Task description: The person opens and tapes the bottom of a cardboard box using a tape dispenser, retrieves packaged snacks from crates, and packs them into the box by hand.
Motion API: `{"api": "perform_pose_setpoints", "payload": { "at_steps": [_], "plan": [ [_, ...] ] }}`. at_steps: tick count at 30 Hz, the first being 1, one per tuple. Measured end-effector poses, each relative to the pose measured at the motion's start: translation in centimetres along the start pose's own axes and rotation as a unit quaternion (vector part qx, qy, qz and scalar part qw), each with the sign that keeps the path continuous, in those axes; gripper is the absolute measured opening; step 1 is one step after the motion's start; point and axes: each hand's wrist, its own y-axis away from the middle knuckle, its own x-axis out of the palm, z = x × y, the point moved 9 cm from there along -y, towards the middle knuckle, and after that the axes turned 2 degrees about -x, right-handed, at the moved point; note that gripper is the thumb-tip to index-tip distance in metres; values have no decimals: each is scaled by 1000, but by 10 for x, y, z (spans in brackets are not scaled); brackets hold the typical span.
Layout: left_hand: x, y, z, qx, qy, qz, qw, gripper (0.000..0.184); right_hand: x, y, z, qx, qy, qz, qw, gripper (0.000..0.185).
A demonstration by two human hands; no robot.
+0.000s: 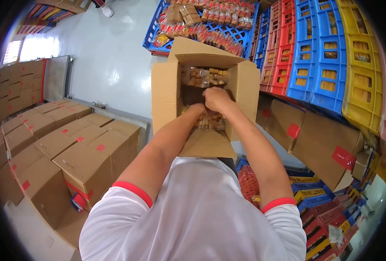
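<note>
Reaching left hand and right hand into open carton before shirt. Seeing wrapped packets at its far and near sides, more in blue crate. Working among stacked cartons and coloured crates, over pale floor. Pointing mouth upward, long axis away from shirt. Curling right grip; being unable to tell either hold, or left's openness.

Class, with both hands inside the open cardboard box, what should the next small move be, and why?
Probably ease the near clear-wrapped packs snug to the near side of the cardboard box, leaving room. The left hand and right hand are close to them, though their grip is hidden; a dark gap lies before the far packs, and the blue crate holds more.
</note>
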Motion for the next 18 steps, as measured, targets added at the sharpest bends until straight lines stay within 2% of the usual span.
{"api": "perform_pose_setpoints", "payload": {
  "at_steps": [1, 2, 4, 6, 8, 9, 11, 13, 16, 17, 18],
  "plan": [
    [7, 16, 10, -74, 58, 31, 995, 73, 30, -11, -11, 55, 21, 123, 991, 34],
    [11, 32, -1, -77, 62, 49, 994, 66, 49, -23, -19, 56, 17, 119, 991, 34],
    [16, 68, -27, -82, 69, 86, 991, 54, 92, -43, -29, 57, -109, 104, 987, 35],
    [33, 64, -3, -186, 98, 77, 975, 45, 108, -47, -22, 55, -131, 109, 984, 37],
    [35, 67, -3, -162, 68, 86, 981, 44, 141, -42, -25, 95, -72, 240, 963, 47],
    [30, 70, -12, -131, 43, 90, 986, 45, 133, -37, -18, 85, -34, 261, 961, 49],
    [41, 62, -10, -99, 19, 99, 990, 45, 127, -35, -16, 100, -49, 260, 959, 49],
    [46, 35, 2, -59, -27, 43, 997, 51, 118, -31, -18, 116, -57, 255, 958, 50],
    [40, 44, -12, -39, -5, 52, 998, 54, 110, -23, -16, 100, -65, 231, 966, 48],
    [34, 56, -20, -37, -8, 55, 998, 54, 111, -22, -13, 97, -80, 208, 970, 47],
    [25, 79, -23, -113, 26, 78, 990, 55, 112, -22, -12, 94, -96, 184, 974, 46]
  ]
}}
